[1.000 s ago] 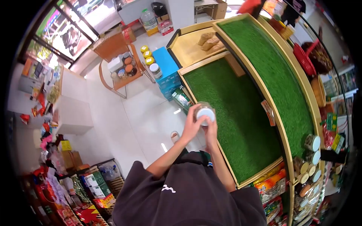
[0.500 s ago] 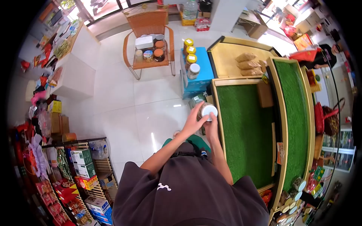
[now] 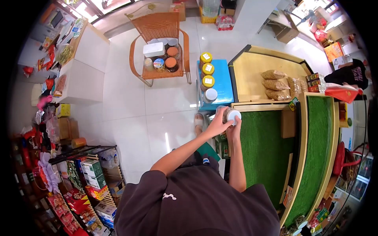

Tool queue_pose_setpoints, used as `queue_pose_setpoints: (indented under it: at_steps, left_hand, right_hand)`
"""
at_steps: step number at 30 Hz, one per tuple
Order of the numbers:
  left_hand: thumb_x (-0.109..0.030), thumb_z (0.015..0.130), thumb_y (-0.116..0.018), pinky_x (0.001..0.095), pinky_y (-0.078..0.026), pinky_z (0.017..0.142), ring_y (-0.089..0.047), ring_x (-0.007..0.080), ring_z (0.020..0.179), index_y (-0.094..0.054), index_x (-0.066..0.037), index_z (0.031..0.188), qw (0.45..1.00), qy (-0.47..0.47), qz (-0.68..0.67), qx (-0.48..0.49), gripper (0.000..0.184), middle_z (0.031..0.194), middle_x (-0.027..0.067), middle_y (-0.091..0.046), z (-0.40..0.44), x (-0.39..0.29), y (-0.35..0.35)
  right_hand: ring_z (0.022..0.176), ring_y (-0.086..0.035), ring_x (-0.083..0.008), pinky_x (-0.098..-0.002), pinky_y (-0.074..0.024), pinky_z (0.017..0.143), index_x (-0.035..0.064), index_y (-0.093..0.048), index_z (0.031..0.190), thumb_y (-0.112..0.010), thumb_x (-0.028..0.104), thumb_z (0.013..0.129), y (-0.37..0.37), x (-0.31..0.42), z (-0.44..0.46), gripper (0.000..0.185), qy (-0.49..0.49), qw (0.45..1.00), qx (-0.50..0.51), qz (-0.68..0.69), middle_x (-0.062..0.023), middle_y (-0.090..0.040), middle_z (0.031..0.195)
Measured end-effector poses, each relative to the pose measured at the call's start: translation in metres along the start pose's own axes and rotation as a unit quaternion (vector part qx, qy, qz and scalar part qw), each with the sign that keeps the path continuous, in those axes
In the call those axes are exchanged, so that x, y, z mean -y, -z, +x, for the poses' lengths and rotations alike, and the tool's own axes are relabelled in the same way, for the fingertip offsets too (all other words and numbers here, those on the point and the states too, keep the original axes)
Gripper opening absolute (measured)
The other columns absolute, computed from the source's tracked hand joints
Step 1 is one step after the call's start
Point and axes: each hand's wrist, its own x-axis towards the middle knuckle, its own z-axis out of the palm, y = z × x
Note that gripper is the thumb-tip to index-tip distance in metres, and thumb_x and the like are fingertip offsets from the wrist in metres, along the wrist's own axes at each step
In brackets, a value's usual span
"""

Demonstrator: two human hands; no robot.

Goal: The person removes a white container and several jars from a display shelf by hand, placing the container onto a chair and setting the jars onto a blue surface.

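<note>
Both my hands are closed round a clear jar with a white lid (image 3: 234, 116), held up in front of me near the corner of the green-lined display stand (image 3: 260, 149). My left hand (image 3: 219, 125) grips the jar's left side. On the near right side, my right hand (image 3: 235, 131) has its fingers against the jar and lid. Just beyond stands a blue box (image 3: 223, 80) carrying a row of yellow-lidded jars (image 3: 208, 69) and one white-lidded jar (image 3: 210, 95). What fills the held jar is hard to make out.
A wicker chair (image 3: 157, 25) holds several jars and a white container (image 3: 154, 49). Bags of brown food (image 3: 274, 84) lie on the wooden tray at the back right. A shelf of packaged goods (image 3: 92, 173) stands at left. Another person (image 3: 352, 74) is at the far right.
The view has shifted, and a foot now shows on the floor beside the blue box. My hands still hold the white-lidded jar, now nearer the display stand's corner.
</note>
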Motion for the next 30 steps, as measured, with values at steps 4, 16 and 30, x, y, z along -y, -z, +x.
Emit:
queue_pose_setpoints:
  at_steps: [4, 16, 30]
  left_hand:
    - [-0.026, 0.081, -0.068, 0.0423, -0.037, 0.1, -0.044, 0.0391, 0.119, -0.035, 0.0, 0.129, 0.999, 0.041, 0.002, 0.003, 0.064, 0.124, 0.0249, -0.045, 0.06, 0.026, -0.007]
    - [-0.025, 0.08, -0.066, 0.0425, -0.042, 0.093, -0.051, 0.0394, 0.111, -0.037, 0.002, 0.121, 0.962, 0.266, -0.026, -0.062, 0.057, 0.119, 0.027, -0.05, 0.131, 0.088, -0.027]
    - [-0.022, 0.082, -0.057, 0.0397, -0.035, 0.104, -0.036, 0.0409, 0.13, -0.028, 0.007, 0.138, 0.949, 0.292, 0.073, -0.095, 0.069, 0.14, 0.0286, -0.033, 0.139, 0.067, -0.023]
  right_hand:
    - [0.114, -0.054, -0.023, -0.0356, -0.0405, 0.1, 0.0028, -0.045, 0.128, -0.049, 0.042, 0.089, 0.011, 0.003, 0.07, 0.055, -0.039, 0.998, 0.016, 0.035, -0.0112, -0.055, 0.122]
    - [0.104, -0.058, -0.0247, -0.0403, -0.0514, 0.081, 0.0037, -0.048, 0.122, -0.053, 0.039, 0.086, 0.03, -0.013, 0.158, 0.051, -0.125, 0.989, -0.076, -0.03, -0.0108, -0.057, 0.112]
    - [0.107, -0.054, -0.0249, -0.0324, -0.0415, 0.092, 0.003, -0.044, 0.135, -0.054, 0.029, 0.087, -0.004, -0.012, 0.182, 0.055, -0.071, 0.973, -0.052, -0.212, -0.0154, -0.058, 0.12]
